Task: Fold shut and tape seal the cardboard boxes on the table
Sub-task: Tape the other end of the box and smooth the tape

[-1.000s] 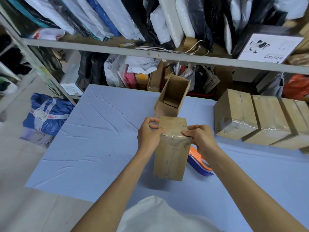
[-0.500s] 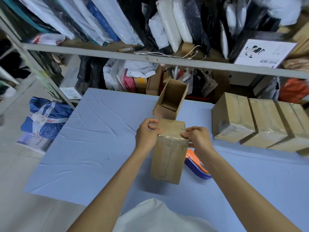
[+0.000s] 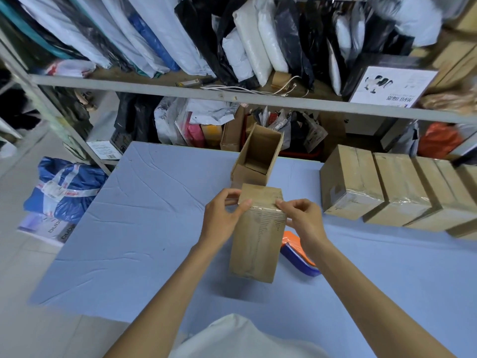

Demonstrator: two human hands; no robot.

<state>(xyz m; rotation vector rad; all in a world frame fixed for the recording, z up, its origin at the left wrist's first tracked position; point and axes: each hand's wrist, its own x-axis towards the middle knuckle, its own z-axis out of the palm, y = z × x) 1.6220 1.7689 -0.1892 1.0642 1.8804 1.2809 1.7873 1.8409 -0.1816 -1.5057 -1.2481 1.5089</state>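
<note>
A tall brown cardboard box (image 3: 254,244) stands upright at the table's middle, its top closed with clear tape across the upper edge. My left hand (image 3: 224,217) grips its upper left corner, thumb on the front and fingers curled round the side. My right hand (image 3: 300,219) pinches the upper right corner at the tape. Right behind it stands an open cardboard box (image 3: 258,157) with its flaps up. An orange and blue tape dispenser (image 3: 299,253) lies on the table to the right, partly hidden by the box and my right wrist.
Several taped boxes (image 3: 387,187) sit in a row at the table's right. The table (image 3: 144,228) has a light blue cover. A metal shelf (image 3: 232,95) full of bags runs behind it. A blue bag (image 3: 64,187) lies on the floor at the left.
Both hands stay at the box's top corners. My fingers have shifted slightly along the taped upper edge. The camera has tilted a little.
</note>
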